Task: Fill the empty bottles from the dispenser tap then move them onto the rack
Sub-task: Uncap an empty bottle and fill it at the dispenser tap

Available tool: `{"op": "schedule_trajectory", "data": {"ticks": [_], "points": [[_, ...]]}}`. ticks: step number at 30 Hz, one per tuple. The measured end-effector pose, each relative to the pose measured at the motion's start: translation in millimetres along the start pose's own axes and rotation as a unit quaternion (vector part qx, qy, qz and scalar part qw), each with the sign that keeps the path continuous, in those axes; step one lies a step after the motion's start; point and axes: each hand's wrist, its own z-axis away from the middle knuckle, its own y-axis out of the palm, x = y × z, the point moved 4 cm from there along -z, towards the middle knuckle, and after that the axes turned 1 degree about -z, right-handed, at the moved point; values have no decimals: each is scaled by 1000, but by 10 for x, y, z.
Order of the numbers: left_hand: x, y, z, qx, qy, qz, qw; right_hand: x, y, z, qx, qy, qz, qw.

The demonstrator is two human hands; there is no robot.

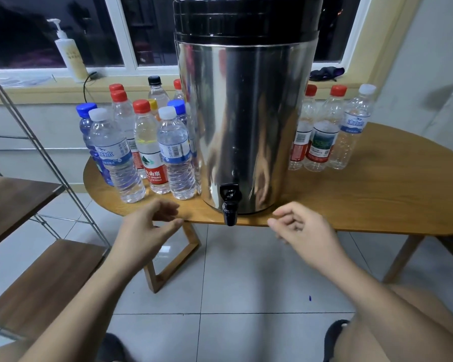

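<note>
The left hand (pixel 147 226) hovers with its fingers loosely curled and thumb apart, holding nothing, just at the front edge of the wooden surface (pixel 377 194). The right hand (pixel 305 228) hangs the same way at that edge, relaxed and empty. Between the two hands and slightly above them, the black tap (pixel 230 206) juts from the foot of the steel dispenser (pixel 246 113). Beyond the left hand stands a cluster of capped filled bottles (pixel 127 158). Beyond the right hand, past the dispenser's side, stand three capped empty bottles (pixel 322 137). The rack (pixel 45 273), with brown shelves, sits to the outer side of the left hand.
</note>
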Motion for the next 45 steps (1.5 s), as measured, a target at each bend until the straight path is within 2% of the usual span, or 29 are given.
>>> {"op": "schedule_trajectory", "data": {"ticks": [5, 11, 16, 20, 26, 31, 37, 45], "points": [[-72, 294, 53, 58, 28, -18, 998, -67, -576, -370, -84, 9, 19, 996], [-117, 532, 118, 113, 49, -44, 991, -247, -1221, -919, -202, 20, 97, 974], [-170, 717, 188, 156, 67, -57, 984, -436, -1568, -1347, -265, 77, 119, 954], [-237, 859, 275, 186, 94, -77, 975, -477, -1672, -1619, -261, 117, 78, 955], [-265, 978, 351, 217, 103, -102, 965, -362, -1721, -1864, -231, 114, 1, 966], [-291, 988, 372, 220, 114, -110, 963, -283, -1716, -1909, -211, 106, 14, 972], [-308, 955, 364, 210, 122, -112, 963, -247, -1749, -1821, -237, 81, 37, 967], [-359, 822, 341, 180, 131, -87, 971, -35, -1572, -1239, -219, 27, 54, 974]]}}
